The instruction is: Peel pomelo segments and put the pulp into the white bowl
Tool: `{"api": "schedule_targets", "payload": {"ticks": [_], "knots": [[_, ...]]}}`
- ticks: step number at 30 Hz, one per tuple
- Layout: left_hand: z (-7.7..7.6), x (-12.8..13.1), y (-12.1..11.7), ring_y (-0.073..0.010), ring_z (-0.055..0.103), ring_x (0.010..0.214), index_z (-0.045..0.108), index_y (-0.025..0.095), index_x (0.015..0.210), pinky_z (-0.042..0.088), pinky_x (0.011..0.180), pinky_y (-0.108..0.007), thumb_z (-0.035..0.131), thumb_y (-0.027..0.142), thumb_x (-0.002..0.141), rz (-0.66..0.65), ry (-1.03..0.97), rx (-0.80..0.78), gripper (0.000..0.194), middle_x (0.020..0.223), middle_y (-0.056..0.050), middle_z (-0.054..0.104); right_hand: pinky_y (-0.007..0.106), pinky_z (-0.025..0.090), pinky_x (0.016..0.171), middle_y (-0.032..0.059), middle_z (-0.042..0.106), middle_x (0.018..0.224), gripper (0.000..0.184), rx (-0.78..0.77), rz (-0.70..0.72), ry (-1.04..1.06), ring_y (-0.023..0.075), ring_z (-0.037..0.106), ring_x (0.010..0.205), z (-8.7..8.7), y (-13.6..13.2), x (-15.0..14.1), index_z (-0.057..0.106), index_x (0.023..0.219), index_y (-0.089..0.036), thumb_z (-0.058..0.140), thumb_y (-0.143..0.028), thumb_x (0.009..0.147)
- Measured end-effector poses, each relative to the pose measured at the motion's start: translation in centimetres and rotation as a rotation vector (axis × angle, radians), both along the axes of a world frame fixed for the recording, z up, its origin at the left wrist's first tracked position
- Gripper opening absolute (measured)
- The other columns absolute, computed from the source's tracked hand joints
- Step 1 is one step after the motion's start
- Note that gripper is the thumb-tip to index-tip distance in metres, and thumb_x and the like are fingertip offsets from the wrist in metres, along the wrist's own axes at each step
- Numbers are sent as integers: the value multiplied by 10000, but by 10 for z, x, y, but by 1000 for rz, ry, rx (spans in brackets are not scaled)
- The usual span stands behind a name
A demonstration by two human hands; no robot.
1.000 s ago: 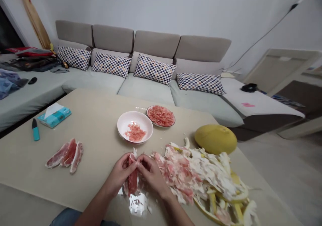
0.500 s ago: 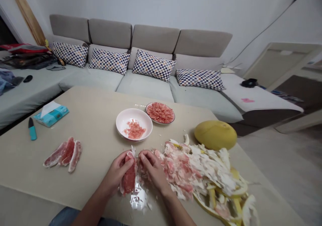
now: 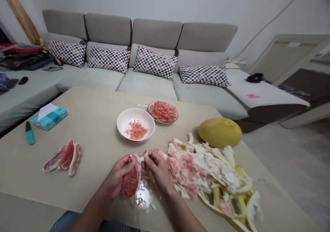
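Note:
My left hand [image 3: 119, 175] is closed around a red pomelo segment [image 3: 130, 181] above the near part of the table. White membrane [image 3: 140, 159] along the segment's right side stretches across to my right hand [image 3: 157, 168], which pinches its upper end between thumb and finger. Just beyond my hands stands a white bowl [image 3: 123, 126] with a small heap of red pulp pieces [image 3: 137, 130] in it. Behind it sits a dark-rimmed plate heaped with red pulp [image 3: 163, 111]. Several unpeeled segments [image 3: 67, 155] lie to the left.
A pile of membrane scraps [image 3: 190, 166] and yellow rind [image 3: 241, 204] covers the table's right side, with a whole yellow pomelo [image 3: 220, 132] behind it. At the left lie a teal-handled knife [image 3: 30, 135] and a tissue pack [image 3: 50, 117]. A sofa [image 3: 146, 87] stands beyond the table [image 3: 95, 104].
My right hand, apart from the segment before, now grips its membrane, which is pulled open toward the right. More red pulp shows in my left hand. The view has shifted slightly.

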State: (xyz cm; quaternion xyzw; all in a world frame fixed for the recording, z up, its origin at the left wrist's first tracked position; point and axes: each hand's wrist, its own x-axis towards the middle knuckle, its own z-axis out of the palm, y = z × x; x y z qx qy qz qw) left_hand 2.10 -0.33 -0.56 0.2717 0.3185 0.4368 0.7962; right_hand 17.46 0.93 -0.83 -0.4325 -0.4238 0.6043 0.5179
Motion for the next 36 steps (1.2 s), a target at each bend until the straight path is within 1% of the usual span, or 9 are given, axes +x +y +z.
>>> {"api": "schedule_targets", "payload": {"ticks": [4, 7, 10, 14, 17, 19, 23, 29, 36], "knots": [[0, -1, 1, -187, 669, 772, 680, 170, 985, 556, 814, -371, 660, 332, 854, -53, -136, -62, 209, 804, -54, 669, 215, 351, 486, -54, 422, 598, 391, -6, 51, 95, 106, 422, 509, 1, -4, -2, 493, 782, -215, 639, -577, 818], [-1, -7, 4, -193, 686, 818, 681, 177, 1042, 552, 875, -402, 650, 295, 853, -3, -168, -131, 225, 872, -59, 686, 226, 382, 501, -20, 481, 685, 347, 49, -40, 46, 124, 449, 555, 5, -2, 7, 502, 853, -223, 550, -566, 885], [-1, -15, 9, -180, 690, 830, 686, 191, 1044, 537, 921, -428, 601, 262, 874, 81, -212, -204, 203, 934, -44, 691, 247, 429, 563, 30, 577, 857, 253, 176, -200, -132, 141, 493, 631, 10, 4, 24, 519, 891, -228, 547, -479, 913], [-1, -17, 13, -180, 684, 806, 685, 184, 1065, 544, 907, -449, 518, 330, 922, 72, -276, -265, 263, 966, -60, 693, 301, 453, 701, 52, 629, 873, 161, 349, -309, -555, 193, 563, 765, 11, 9, 39, 609, 957, -212, 503, -332, 936], [0, -13, 13, -159, 667, 739, 693, 170, 1027, 563, 875, -433, 521, 421, 924, 123, -279, -289, 321, 920, -56, 687, 331, 449, 743, 56, 657, 837, 215, 405, -281, -774, 208, 586, 781, 6, 10, 41, 660, 903, -208, 464, -285, 947], [0, -10, 13, -131, 657, 705, 697, 179, 975, 567, 870, -398, 571, 373, 910, 197, -238, -293, 240, 891, -31, 678, 356, 455, 770, 67, 666, 841, 224, 445, -224, -863, 221, 598, 805, 3, 11, 39, 684, 846, -214, 502, -305, 938], [0, -11, 14, -140, 674, 734, 690, 177, 964, 570, 855, -365, 584, 214, 888, 275, -217, -338, 135, 870, -27, 683, 439, 441, 914, 123, 646, 1107, 171, 541, -240, -908, 279, 578, 1044, 1, 10, 30, 731, 887, -227, 583, -313, 897], [-1, -12, 13, -143, 674, 821, 665, 176, 1112, 541, 774, -240, 655, 114, 769, 292, -159, -217, 349, 887, -32, 704, 288, 483, 674, 43, 709, 831, 97, 449, 37, -662, 184, 633, 747, 11, -7, 7, 730, 880, -233, 644, -277, 880], [3, -3, 5, -168, 668, 797, 620, 179, 1238, 510, 733, -255, 786, 208, 707, 284, 14, -47, 557, 932, -54, 710, 235, 428, 566, 22, 680, 726, 77, 367, 43, -694, 134, 564, 583, 5, -14, -4, 735, 867, -193, 674, -197, 821]]}}
